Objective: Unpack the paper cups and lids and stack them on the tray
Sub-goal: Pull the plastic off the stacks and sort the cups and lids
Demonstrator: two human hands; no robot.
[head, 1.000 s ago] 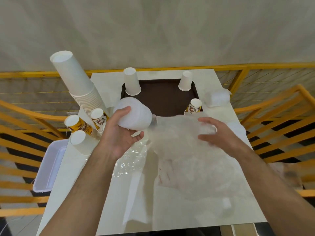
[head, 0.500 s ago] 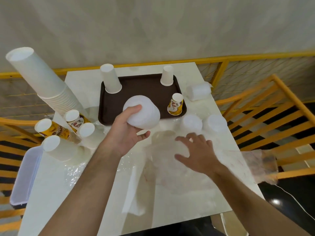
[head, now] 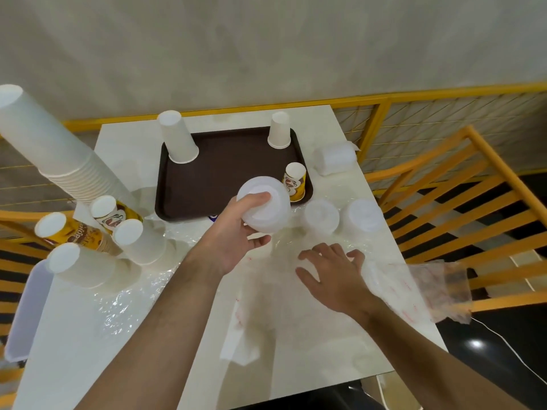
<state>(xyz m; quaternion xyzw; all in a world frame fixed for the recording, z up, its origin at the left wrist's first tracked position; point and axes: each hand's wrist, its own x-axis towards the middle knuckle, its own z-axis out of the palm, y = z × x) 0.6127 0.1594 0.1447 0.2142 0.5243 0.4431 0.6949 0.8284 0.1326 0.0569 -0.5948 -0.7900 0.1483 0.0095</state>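
Observation:
My left hand [head: 236, 235] grips a stack of white lids [head: 268, 204] just above the near edge of the brown tray [head: 219, 176]. My right hand [head: 334, 273] lies with spread fingers on the clear plastic wrapper [head: 393, 279] on the table. On the tray stand two upturned white cups [head: 177, 137] [head: 279, 130] and a printed yellow cup [head: 294, 182]. Two more lid stacks [head: 321, 216] [head: 364, 216] sit right of the tray, and a wrapped lid pack [head: 334, 156] lies further back.
A tall leaning stack of white cups [head: 50, 149] and several printed and white cup stacks [head: 97, 229] crowd the table's left side. A white bin [head: 26, 309] hangs off the left edge. Yellow railings [head: 444, 184] surround the table. Crumpled clear plastic [head: 118, 297] covers the near left.
My right hand has pushed the plastic wrapper down and to the right, uncovering the lid stacks. My left hand keeps hold of the lids near the tray. The camera view has shifted.

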